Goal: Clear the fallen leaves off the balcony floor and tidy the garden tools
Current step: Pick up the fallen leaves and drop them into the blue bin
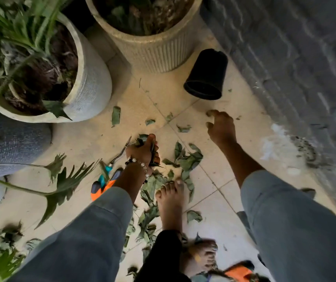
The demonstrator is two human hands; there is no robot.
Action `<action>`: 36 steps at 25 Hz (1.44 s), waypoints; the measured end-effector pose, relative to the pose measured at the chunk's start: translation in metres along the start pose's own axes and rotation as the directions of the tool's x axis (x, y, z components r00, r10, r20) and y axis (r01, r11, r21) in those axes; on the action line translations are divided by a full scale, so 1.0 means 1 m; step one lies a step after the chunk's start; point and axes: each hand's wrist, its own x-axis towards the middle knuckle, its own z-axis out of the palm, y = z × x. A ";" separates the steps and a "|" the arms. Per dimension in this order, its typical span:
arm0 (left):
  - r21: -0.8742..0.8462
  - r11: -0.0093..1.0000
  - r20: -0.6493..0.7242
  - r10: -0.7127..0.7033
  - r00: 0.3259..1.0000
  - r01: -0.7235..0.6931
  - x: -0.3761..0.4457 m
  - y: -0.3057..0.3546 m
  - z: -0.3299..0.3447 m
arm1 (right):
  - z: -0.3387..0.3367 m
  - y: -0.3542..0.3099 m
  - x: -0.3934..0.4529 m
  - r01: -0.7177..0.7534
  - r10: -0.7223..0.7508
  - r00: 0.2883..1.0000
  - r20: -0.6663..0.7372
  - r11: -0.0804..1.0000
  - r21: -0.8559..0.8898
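Beige tiled balcony floor (220,202) strewn with green fallen leaves (187,159). Left hand (143,151) gripping a leaf bunch, beside orange-handled garden tools (105,185). Right hand (221,127) loosely curled, empty, above tiles.

Dim warm daylight, soft shadows; motion blur at edges, wide-angle bending.

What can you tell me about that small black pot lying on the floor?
The black pot is a small plain nursery pot, plastic by its look, with a rolled rim. It lies tipped on its side on the pale tiled floor, its mouth turned toward the person, beside the ribbed beige planter. Neither hand touches it.
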 end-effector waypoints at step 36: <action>0.523 0.657 -0.008 0.640 0.768 -0.542 0.091 -0.169 -0.075 | 0.089 -0.119 0.030 0.641 -0.646 0.763 -0.027 0.761 -0.100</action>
